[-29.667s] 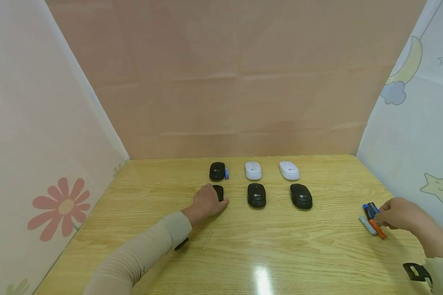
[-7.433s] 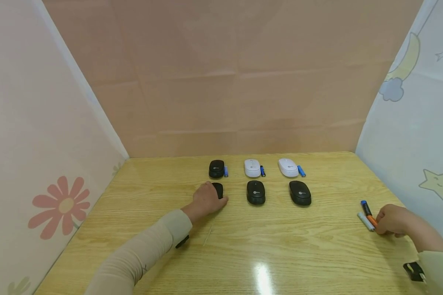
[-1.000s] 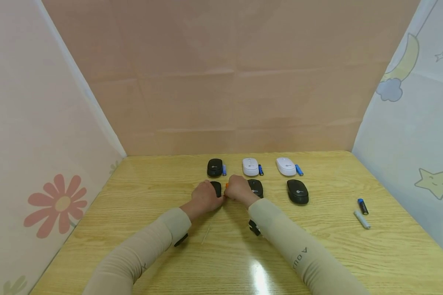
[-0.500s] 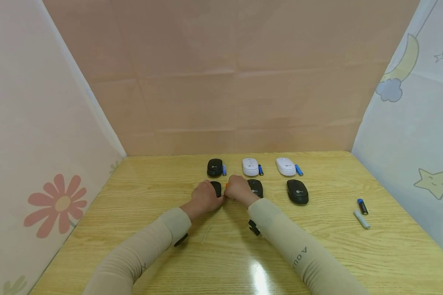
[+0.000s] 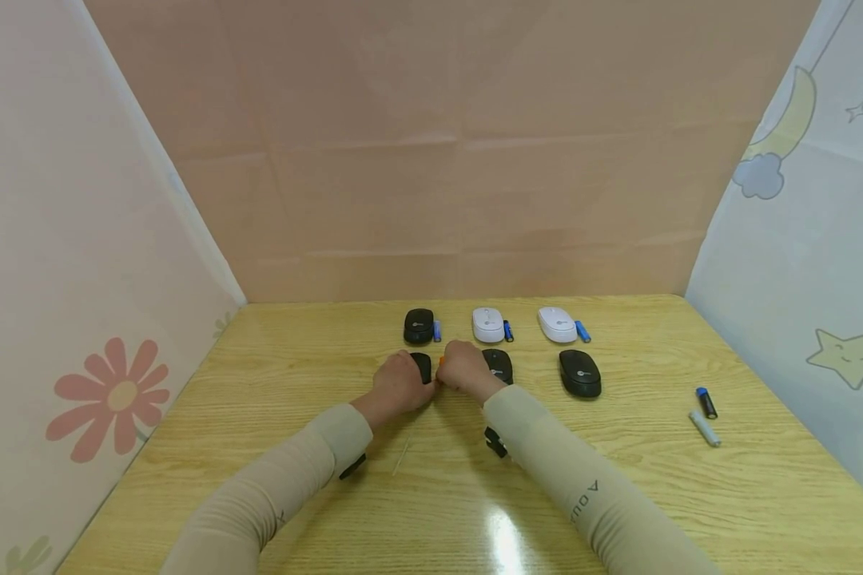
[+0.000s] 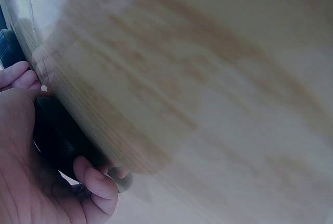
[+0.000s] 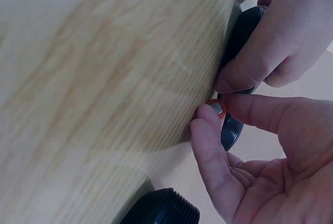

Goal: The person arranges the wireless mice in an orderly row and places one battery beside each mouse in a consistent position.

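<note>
My left hand (image 5: 401,382) grips a black computer mouse (image 5: 422,366) at the left of the front row; in the left wrist view the thumb and fingers hold the sides of that mouse (image 6: 60,130). Right beside it, my right hand (image 5: 466,369) pinches an orange battery (image 7: 223,110) between thumb and fingertips, low at the tabletop. Only a sliver of the orange battery (image 5: 442,361) shows in the head view. The right hand partly covers the middle black mouse (image 5: 502,366). Behind the hands stands another black mouse (image 5: 419,326) with a blue battery (image 5: 437,331) at its right side.
Two white mice, one central (image 5: 487,325) and one farther right (image 5: 557,324), each have a blue battery alongside. A black mouse (image 5: 580,373) sits front right. A blue-and-black battery (image 5: 706,402) and a grey battery (image 5: 705,428) lie at the table's right. Printed panels enclose the table (image 5: 295,351).
Since the oldest frame, two blue batteries have gone from the right-hand group to beside the white mice. The right hand has brought the orange battery leftward beside the held mouse; the last second shows no movement.
</note>
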